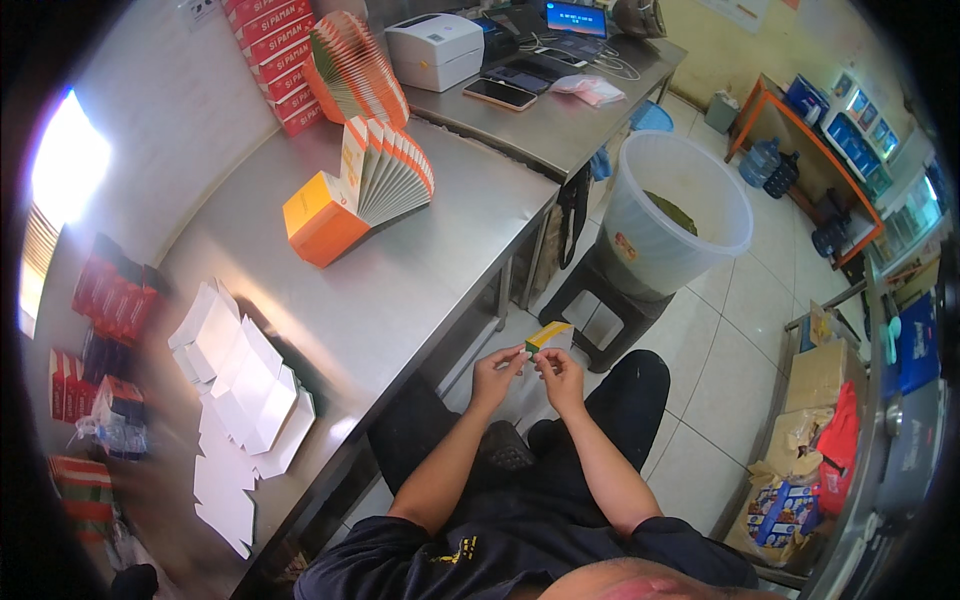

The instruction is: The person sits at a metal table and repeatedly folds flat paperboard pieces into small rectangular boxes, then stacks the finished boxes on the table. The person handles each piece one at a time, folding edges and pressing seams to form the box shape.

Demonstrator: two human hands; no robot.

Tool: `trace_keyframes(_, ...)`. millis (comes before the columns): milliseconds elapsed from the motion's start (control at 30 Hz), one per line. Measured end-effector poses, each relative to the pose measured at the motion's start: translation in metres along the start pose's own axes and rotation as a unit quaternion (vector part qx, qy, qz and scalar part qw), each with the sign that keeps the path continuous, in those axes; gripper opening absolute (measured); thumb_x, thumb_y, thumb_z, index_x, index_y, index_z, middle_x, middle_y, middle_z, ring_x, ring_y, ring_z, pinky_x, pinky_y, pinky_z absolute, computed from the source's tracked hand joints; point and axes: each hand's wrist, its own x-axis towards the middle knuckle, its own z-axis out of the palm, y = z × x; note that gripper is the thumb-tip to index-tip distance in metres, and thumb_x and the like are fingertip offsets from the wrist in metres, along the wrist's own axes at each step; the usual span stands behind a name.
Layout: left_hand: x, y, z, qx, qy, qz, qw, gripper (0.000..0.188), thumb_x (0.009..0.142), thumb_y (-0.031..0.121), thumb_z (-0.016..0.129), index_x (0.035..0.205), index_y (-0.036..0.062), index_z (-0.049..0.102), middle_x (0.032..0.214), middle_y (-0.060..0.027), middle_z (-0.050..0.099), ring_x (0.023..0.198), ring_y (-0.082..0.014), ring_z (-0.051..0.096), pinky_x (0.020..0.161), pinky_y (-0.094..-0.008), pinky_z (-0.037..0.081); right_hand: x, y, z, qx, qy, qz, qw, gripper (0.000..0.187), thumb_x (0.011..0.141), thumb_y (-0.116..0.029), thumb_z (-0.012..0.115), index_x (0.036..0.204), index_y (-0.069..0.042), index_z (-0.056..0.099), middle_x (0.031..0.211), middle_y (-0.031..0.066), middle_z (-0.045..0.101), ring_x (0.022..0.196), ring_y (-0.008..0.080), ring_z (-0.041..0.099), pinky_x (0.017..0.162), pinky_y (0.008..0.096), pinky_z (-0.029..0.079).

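Observation:
Above my lap, my left hand (497, 376) and my right hand (561, 380) pinch the near end of a small carton (553, 334) between fingers and thumbs. The carton shows a yellow strip, a dark green end and a pale side. On the steel table (440, 235) to the left, a fanned row of flat orange-and-white cartons (392, 178) leans against a yellow-and-orange box (325, 217). Nearer to me on the same table lie several unfolded white carton blanks (245, 385), loosely piled.
A translucent tub (672, 190) with something green inside stands on a black stool (612, 305). Red boxes (275, 60) and another carton fan (352, 70) stand at the back. A white printer (434, 50) and a phone (500, 94) occupy the far table. Right, a shelf holds cardboard (815, 375).

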Motion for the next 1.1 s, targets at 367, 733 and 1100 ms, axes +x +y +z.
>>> trace_keyframes(367, 0.003, -0.015, -0.007, -0.075, -0.031, -0.043, 0.996, 0.032, 0.099, 0.019, 0.075, 0.123, -0.0016, 0.072, 0.106, -0.0061, 0.075, 0.089, -0.0099, 0.067, 0.079, -0.0264, 0.054, 0.001, 0.007, 0.001, 0.09, -0.066, 0.039, 0.993, 0.016, 0.106, -0.015, 0.064, 0.113, -0.001, 0.063, 0.091, 0.0019, 0.069, 0.079, 0.0102, 0.065, 0.07, 0.0254, 0.053)
trace_keyframes(733, 0.0, -0.003, 0.008, 0.066, -0.005, 0.03, 0.997, 0.028, 0.089, 0.014, 0.083, 0.113, 0.0028, 0.073, 0.091, -0.0012, 0.07, 0.082, -0.0087, 0.064, 0.069, -0.026, 0.054, -0.008, -0.005, 0.003, -0.02, -0.031, -0.057, 0.998, 0.017, 0.1, -0.006, 0.068, 0.113, 0.003, 0.071, 0.09, 0.0093, 0.076, 0.081, 0.014, 0.074, 0.074, 0.0298, 0.059)
trace_keyframes(1100, -0.003, -0.007, 0.016, 0.099, -0.017, 0.158, 0.982, 0.025, 0.091, 0.007, 0.072, 0.116, 0.0028, 0.068, 0.1, -0.0101, 0.07, 0.092, -0.018, 0.068, 0.075, -0.033, 0.059, 0.019, 0.085, -0.022, 0.01, -0.044, -0.021, 0.999, 0.028, 0.102, -0.01, 0.066, 0.125, 0.005, 0.064, 0.115, 0.013, 0.071, 0.097, 0.0197, 0.071, 0.085, 0.0299, 0.059)
